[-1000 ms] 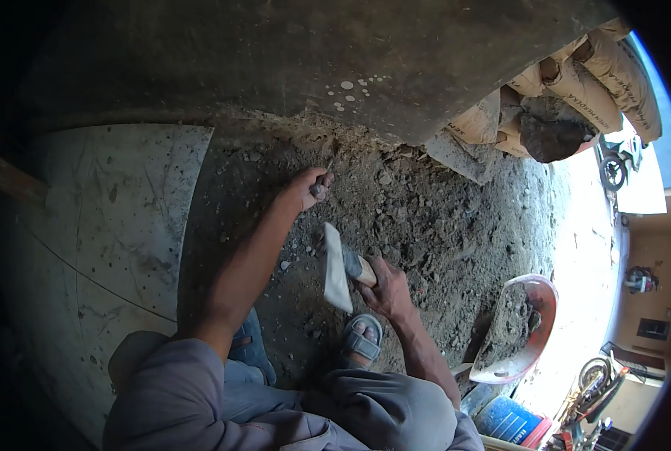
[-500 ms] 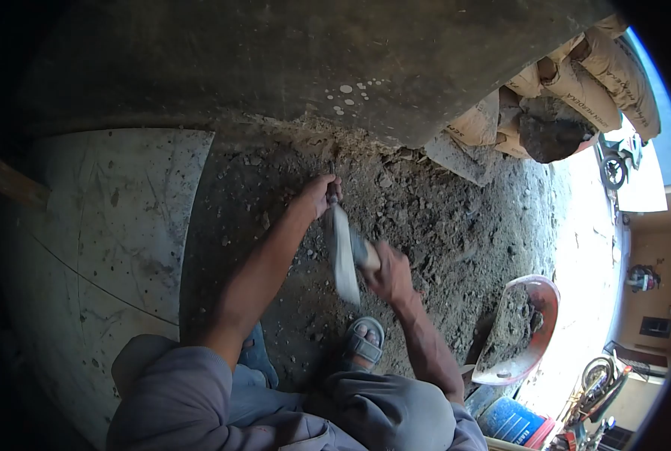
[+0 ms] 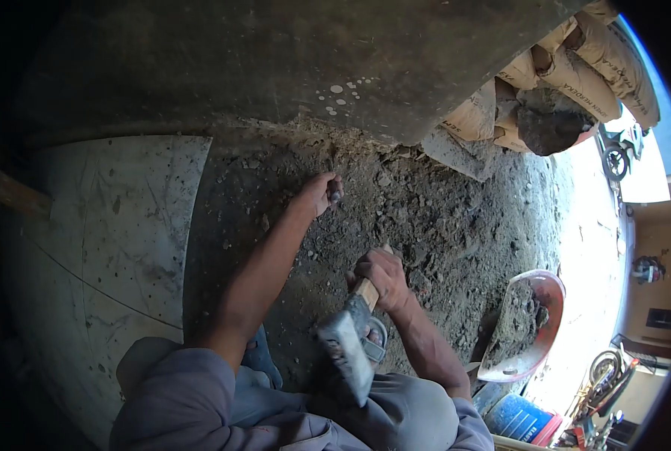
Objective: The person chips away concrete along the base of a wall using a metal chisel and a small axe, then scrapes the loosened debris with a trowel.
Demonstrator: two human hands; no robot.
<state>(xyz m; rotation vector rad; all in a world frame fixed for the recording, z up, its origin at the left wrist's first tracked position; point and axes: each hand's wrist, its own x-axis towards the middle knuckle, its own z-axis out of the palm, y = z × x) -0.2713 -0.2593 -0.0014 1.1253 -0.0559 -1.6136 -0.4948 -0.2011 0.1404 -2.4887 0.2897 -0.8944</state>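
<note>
My right hand (image 3: 382, 276) is closed round the wooden handle of a hammer (image 3: 349, 353). Its heavy, worn metal head hangs over my right knee, slightly blurred, and hides part of my sandalled foot (image 3: 375, 340). Ahead and to the left, my left hand (image 3: 319, 194) is wrapped round a short dark metal chisel (image 3: 335, 195). The chisel's far end points at the foot of the wall (image 3: 275, 83), and my fingers cover much of it. The hammer head is well apart from the chisel. Broken earth and rubble (image 3: 456, 225) lie around both hands.
A pale board (image 3: 125, 240) lies on the left with a wood piece (image 3: 20, 194) on it. On the right are a rubble-filled container (image 3: 552, 316) and a blue bucket (image 3: 517, 418). Cement bags (image 3: 576, 83) are stacked at the upper right, with motorbikes (image 3: 604, 376) beyond.
The hammer has swung back from beside the chisel toward my knee, my right hand turning with it. My left hand has stayed almost in place with the chisel.
</note>
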